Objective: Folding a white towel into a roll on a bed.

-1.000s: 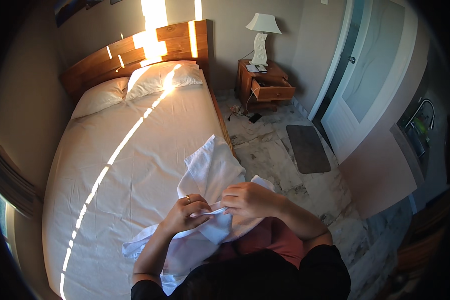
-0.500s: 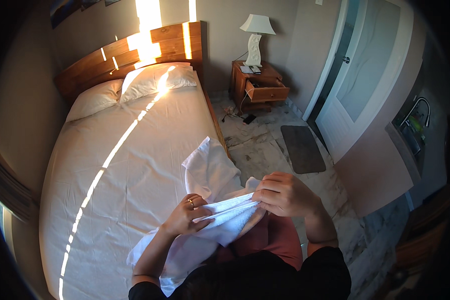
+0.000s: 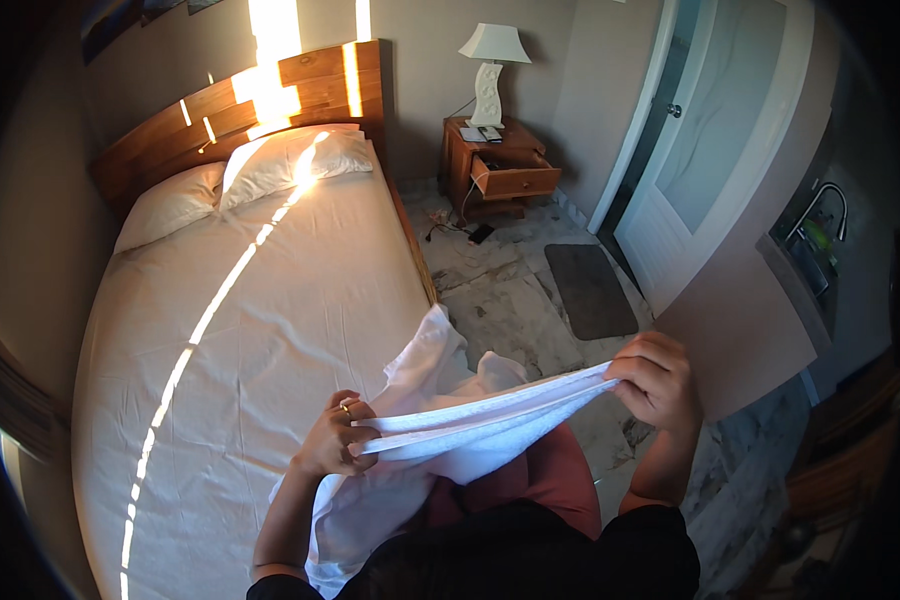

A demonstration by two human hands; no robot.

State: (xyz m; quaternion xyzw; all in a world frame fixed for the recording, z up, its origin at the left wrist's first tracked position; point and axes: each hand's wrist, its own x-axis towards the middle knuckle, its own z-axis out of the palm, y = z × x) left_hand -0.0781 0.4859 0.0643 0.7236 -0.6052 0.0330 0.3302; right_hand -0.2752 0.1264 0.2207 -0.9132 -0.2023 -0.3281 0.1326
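Observation:
A white cloth (image 3: 505, 430) with a fuzzy, towel-like face is stretched in folds between my two hands, in front of my body. My left hand (image 3: 338, 437), with a ring on one finger, pinches its left end above the bed's near side. Out over the floor side, my right hand (image 3: 660, 382) grips the other end and is slightly blurred. The edge between them is pulled nearly straight and rises a little to the right. Loose parts of the cloth hang below over my lap and bunch up beyond it against the bed (image 3: 210, 400). My fingertips are partly hidden in the folds.
Two pillows (image 3: 295, 165) lie against the wooden headboard (image 3: 330, 95). A nightstand (image 3: 515, 180) with a pulled-out drawer carries a lamp (image 3: 488, 85). On the marble floor are a phone (image 3: 481, 233), cables and a grey mat (image 3: 590, 290). A door (image 3: 690, 170) stands ajar at right.
My hands have moved apart, the right one farther right and the left one a little left. The cloth between them has gone from short and bunched to stretched wide. The view has shifted slightly.

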